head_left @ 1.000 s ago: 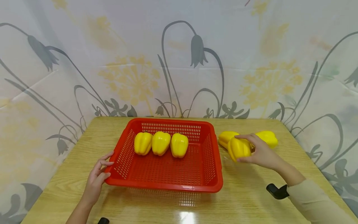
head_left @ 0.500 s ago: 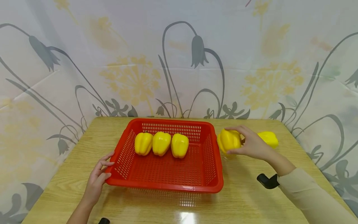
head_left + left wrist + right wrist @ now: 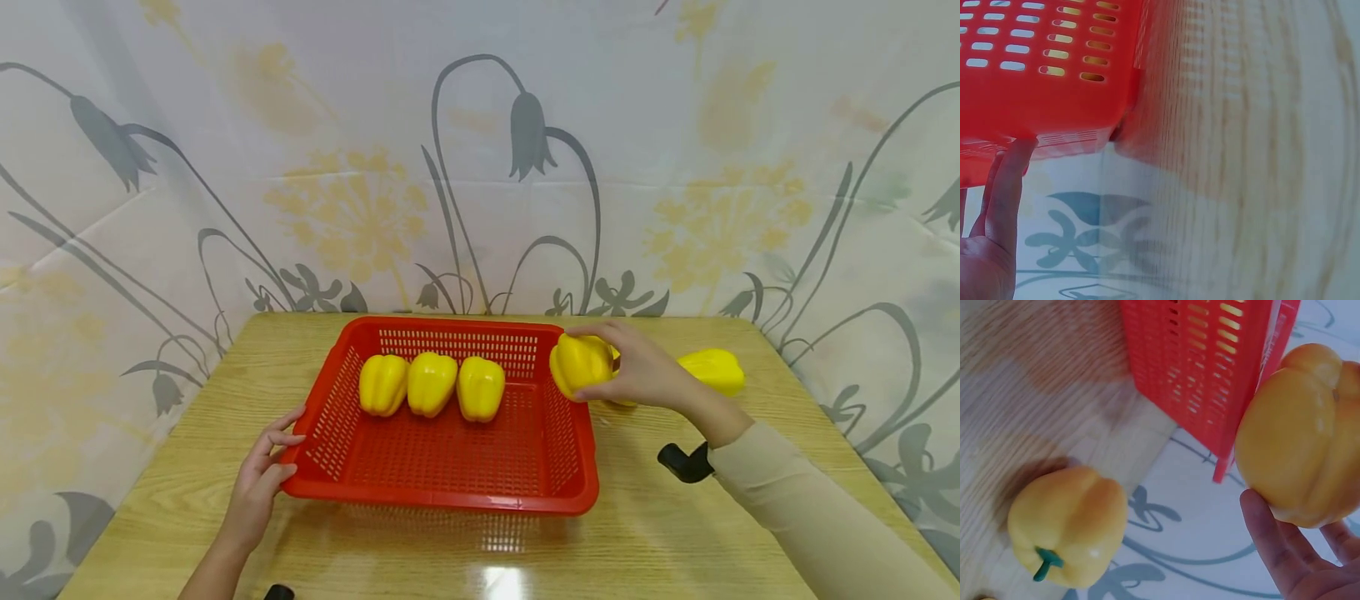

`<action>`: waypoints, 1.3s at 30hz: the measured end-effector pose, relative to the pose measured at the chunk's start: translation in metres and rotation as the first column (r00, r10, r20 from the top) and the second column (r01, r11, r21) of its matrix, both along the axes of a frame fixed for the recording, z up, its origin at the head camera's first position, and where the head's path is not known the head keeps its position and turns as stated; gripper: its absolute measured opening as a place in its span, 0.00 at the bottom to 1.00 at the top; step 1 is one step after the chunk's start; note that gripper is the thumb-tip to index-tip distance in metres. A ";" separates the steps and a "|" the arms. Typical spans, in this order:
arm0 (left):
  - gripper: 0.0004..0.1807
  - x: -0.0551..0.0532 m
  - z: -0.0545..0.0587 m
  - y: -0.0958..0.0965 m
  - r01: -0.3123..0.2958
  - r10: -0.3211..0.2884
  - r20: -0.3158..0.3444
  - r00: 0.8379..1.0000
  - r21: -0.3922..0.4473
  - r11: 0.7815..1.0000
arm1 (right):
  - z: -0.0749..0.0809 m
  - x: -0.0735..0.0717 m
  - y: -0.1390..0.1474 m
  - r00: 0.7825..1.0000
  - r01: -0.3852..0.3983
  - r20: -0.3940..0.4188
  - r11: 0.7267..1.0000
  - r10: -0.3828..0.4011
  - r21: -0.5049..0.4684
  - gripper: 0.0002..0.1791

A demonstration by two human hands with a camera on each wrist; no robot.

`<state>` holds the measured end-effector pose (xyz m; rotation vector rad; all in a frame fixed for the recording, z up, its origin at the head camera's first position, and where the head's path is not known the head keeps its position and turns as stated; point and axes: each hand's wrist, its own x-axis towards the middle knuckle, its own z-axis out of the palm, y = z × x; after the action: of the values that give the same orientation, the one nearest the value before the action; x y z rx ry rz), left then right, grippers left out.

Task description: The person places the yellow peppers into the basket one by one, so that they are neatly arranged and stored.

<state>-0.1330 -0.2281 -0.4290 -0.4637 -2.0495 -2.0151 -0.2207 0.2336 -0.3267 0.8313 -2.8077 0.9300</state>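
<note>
Basket (image 3: 435,497) solid red, rows of slot perforations, bell peppers (image 3: 432,385) plain yellow, one stem (image 3: 1047,559) green, worktop (image 3: 645,533) light yellow-brown with wood grain, backdrop (image 3: 480,225) off-white, printed grey drooping bellflowers and pale-yellow blooms, sleeve (image 3: 795,492) plain beige, wrist fitting (image 3: 684,463) black

Wooden table (image 3: 645,525), floral backdrop (image 3: 480,183), seemingly cloth

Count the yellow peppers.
6: three peppers in the basket, one in the right hand, one on the table, partly hidden behind that hand in the head view, one farther right.
</note>
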 end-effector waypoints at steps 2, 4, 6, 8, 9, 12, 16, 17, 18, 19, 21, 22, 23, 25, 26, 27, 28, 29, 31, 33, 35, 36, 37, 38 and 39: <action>0.15 0.000 0.000 0.000 -0.002 0.002 0.001 1.000 -0.002 1.000 | 0.002 -0.001 -0.006 1.000 -0.004 -0.006 1.000 0.004 0.015 0.41; 0.15 0.000 -0.001 0.000 -0.003 0.003 0.000 1.000 -0.003 1.000 | 0.003 -0.002 -0.012 1.000 -0.014 -0.012 1.000 0.014 0.028 0.42; 0.15 -0.001 -0.001 0.000 0.002 -0.002 -0.004 1.000 0.002 1.000 | 0.006 -0.002 -0.019 1.000 -0.022 -0.012 0.999 0.023 0.032 0.42; 0.15 -0.001 -0.001 0.000 0.009 -0.009 -0.010 1.000 0.009 1.000 | 0.008 -0.001 -0.027 1.000 -0.031 -0.004 0.999 0.031 0.026 0.42; 0.15 -0.001 -0.001 0.000 0.016 -0.015 -0.013 1.000 0.014 1.000 | 0.009 -0.001 -0.030 0.999 -0.035 -0.002 0.999 0.035 0.024 0.42; 0.14 -0.002 -0.001 0.000 0.032 -0.032 -0.020 0.999 0.021 0.999 | 0.010 -0.002 -0.041 0.999 -0.052 -0.001 0.999 0.052 0.017 0.43; 0.13 -0.002 -0.001 0.000 0.035 -0.034 -0.020 0.999 0.017 0.999 | 0.009 -0.005 -0.053 0.998 -0.070 0.010 0.998 0.070 0.009 0.43; 0.13 -0.002 -0.001 0.000 0.030 -0.030 -0.018 0.999 0.015 0.999 | 0.010 -0.005 -0.057 0.997 -0.072 0.013 0.997 0.072 0.005 0.43; 0.13 -0.002 -0.001 0.000 0.025 -0.025 -0.017 1.000 0.013 1.000 | 0.010 -0.006 -0.060 0.997 -0.073 0.016 0.997 0.073 0.005 0.43; 0.14 -0.001 -0.001 0.000 0.019 -0.019 -0.014 1.000 0.011 1.000 | 0.011 -0.006 -0.063 0.997 -0.078 0.015 0.997 0.078 0.006 0.42; 0.14 -0.001 0.000 0.000 0.008 -0.008 -0.009 1.000 0.006 1.000 | 0.012 -0.008 -0.070 0.996 -0.091 0.011 0.996 0.091 0.008 0.42; 0.14 -0.001 0.000 0.000 0.002 -0.002 -0.007 1.000 0.003 1.000 | 0.013 -0.008 -0.074 0.995 -0.097 0.010 0.995 0.097 0.009 0.41; 0.15 -0.001 0.000 0.000 -0.001 0.001 -0.005 1.000 0.002 1.000 | 0.013 -0.009 -0.077 0.994 -0.105 0.008 0.994 0.105 0.013 0.41; 0.15 -0.001 0.000 0.000 -0.003 0.003 -0.003 1.000 0.000 1.000 | 0.014 -0.010 -0.084 0.992 -0.125 0.017 0.992 0.125 0.007 0.40; 0.15 -0.001 -0.001 0.000 -0.001 0.001 -0.004 1.000 0.001 1.000 | 0.015 -0.010 -0.087 0.991 -0.131 0.024 0.991 0.131 0.005 0.40; 0.15 -0.001 -0.001 0.000 0.004 -0.004 -0.006 1.000 0.004 1.000 | 0.014 -0.011 -0.091 0.990 -0.137 0.030 0.991 0.137 0.003 0.40; 0.15 -0.001 -0.001 0.000 0.009 -0.009 -0.010 1.000 0.009 1.000 | 0.014 -0.011 -0.094 0.989 -0.142 0.034 0.990 0.142 0.002 0.40; 0.15 -0.001 -0.002 0.000 0.016 -0.015 -0.013 1.000 0.014 1.000 | 0.013 -0.011 -0.098 0.989 -0.145 0.041 0.989 0.145 0.001 0.40; 0.15 -0.002 -0.003 0.000 0.028 -0.027 -0.021 0.999 0.024 0.999 | 0.011 -0.011 -0.106 0.987 -0.151 0.050 0.989 0.151 -0.004 0.39; 0.16 -0.002 -0.003 -0.001 0.035 -0.034 -0.023 0.999 0.031 0.999 | 0.009 -0.011 -0.114 0.986 -0.154 0.060 0.988 0.154 -0.003 0.39; 0.15 -0.002 -0.003 -0.001 0.033 -0.032 -0.019 0.999 0.031 0.999 | 0.006 -0.011 -0.122 0.985 -0.158 0.071 0.987 0.157 -0.004 0.40; 0.15 -0.002 -0.003 -0.001 0.031 -0.031 -0.017 0.999 0.028 0.999 | 0.005 -0.011 -0.127 0.984 -0.162 0.073 0.987 0.161 -0.003 0.40; 0.15 -0.002 -0.003 -0.001 0.030 -0.030 -0.015 0.999 0.026 0.999 | 0.003 -0.011 -0.131 0.983 -0.166 0.077 0.986 0.166 -0.004 0.40; 0.15 -0.002 -0.003 -0.001 0.029 -0.028 -0.014 0.999 0.024 0.999 | 0.001 -0.011 -0.135 0.982 -0.169 0.085 0.986 0.168 -0.005 0.40; 0.15 -0.002 -0.003 -0.001 0.030 -0.029 -0.014 0.999 0.025 0.999 | 0.000 -0.012 -0.139 0.981 -0.174 0.088 0.985 0.175 -0.010 0.40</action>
<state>-0.1350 -0.2293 -0.4321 -0.5043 -2.0185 -2.0459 -0.2322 0.0949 -0.3265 1.0771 -2.8436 1.0168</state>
